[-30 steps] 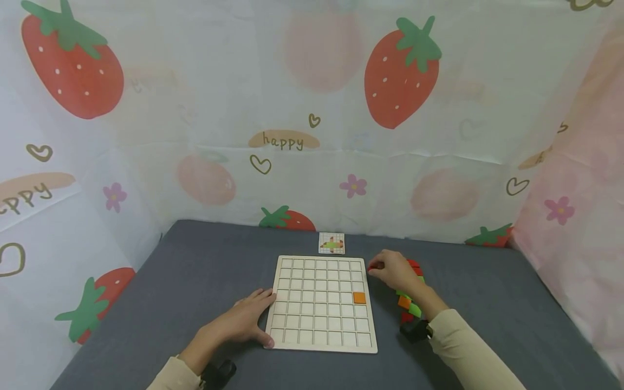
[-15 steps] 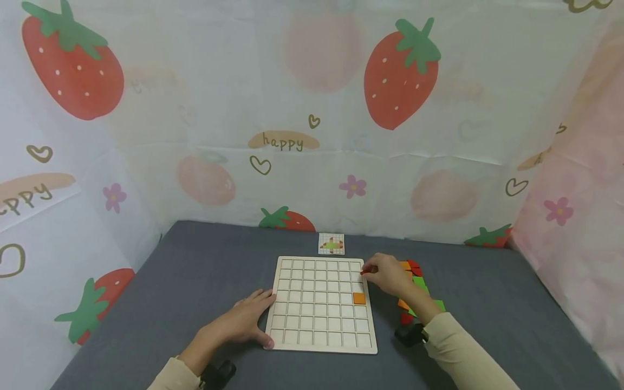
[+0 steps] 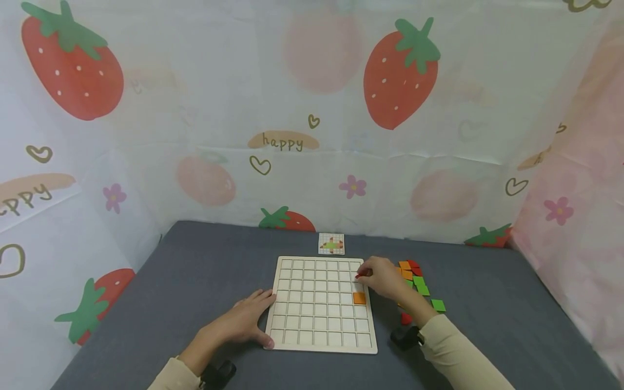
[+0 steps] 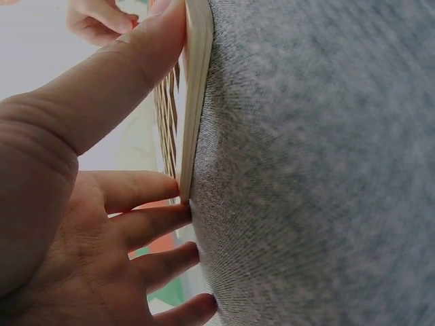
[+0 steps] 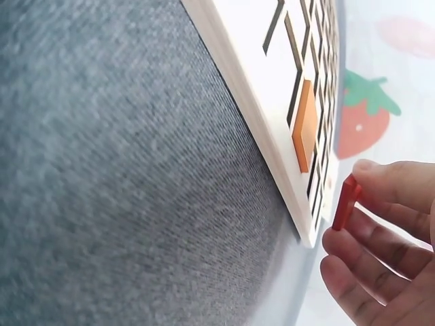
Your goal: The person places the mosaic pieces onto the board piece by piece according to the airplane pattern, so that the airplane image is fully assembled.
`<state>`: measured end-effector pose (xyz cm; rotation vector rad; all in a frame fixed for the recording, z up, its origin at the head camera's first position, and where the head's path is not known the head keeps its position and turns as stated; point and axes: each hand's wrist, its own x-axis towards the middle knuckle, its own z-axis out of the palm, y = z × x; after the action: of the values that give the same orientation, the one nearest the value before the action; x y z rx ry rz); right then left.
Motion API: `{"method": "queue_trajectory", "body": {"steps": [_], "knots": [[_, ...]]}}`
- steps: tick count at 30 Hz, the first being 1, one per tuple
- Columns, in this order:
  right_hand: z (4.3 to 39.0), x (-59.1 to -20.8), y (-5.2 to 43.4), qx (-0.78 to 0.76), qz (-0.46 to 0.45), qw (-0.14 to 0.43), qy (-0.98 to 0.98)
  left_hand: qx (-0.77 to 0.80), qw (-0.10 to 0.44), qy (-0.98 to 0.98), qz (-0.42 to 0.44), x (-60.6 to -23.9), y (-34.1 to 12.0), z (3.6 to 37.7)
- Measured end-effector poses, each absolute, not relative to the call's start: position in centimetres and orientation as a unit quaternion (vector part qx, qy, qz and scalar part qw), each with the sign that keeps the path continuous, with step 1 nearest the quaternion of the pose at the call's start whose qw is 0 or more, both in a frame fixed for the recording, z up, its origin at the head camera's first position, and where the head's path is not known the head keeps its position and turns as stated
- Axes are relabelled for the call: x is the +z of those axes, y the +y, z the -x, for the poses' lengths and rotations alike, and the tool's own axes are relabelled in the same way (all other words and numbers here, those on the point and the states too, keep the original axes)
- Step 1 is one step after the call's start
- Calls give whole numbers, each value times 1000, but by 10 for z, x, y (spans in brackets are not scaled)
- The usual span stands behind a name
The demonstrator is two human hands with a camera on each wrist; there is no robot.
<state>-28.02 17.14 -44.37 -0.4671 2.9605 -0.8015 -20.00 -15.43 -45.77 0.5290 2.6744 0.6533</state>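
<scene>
A pale wooden grid board (image 3: 322, 349) lies flat on the dark cloth, with one orange square tile (image 3: 359, 298) set in a cell near its right side. My left hand (image 3: 244, 319) rests at the board's left edge, fingers spread. In the left wrist view its thumb (image 4: 112, 81) and index fingertip touch the board's edge. Over the right columns, behind the orange tile, my right hand (image 3: 385, 279) pinches a small red tile (image 5: 346, 202) between thumb and fingers. The right wrist view shows this tile held on edge, apart from the board; its full outline is hidden.
Right of the board lie loose tiles: green (image 3: 437, 305), orange (image 3: 405, 265) and red (image 3: 406, 318), some partly hidden by the right forearm. A small card (image 3: 331, 244) with a coloured grid pattern lies behind the board. A strawberry-print curtain (image 3: 219, 108) hangs behind the table.
My right hand has moved left from beside the loose tiles to over the board's right columns, carrying the red tile. More loose tiles show now. The left hand and board have stayed put.
</scene>
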Motion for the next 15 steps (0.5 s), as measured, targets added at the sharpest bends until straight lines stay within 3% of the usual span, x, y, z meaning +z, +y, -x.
{"method": "queue_trajectory", "body": {"steps": [15], "knots": [[276, -448, 163, -259, 152, 30, 953, 237, 170, 937, -193, -456, -156, 198]]}}
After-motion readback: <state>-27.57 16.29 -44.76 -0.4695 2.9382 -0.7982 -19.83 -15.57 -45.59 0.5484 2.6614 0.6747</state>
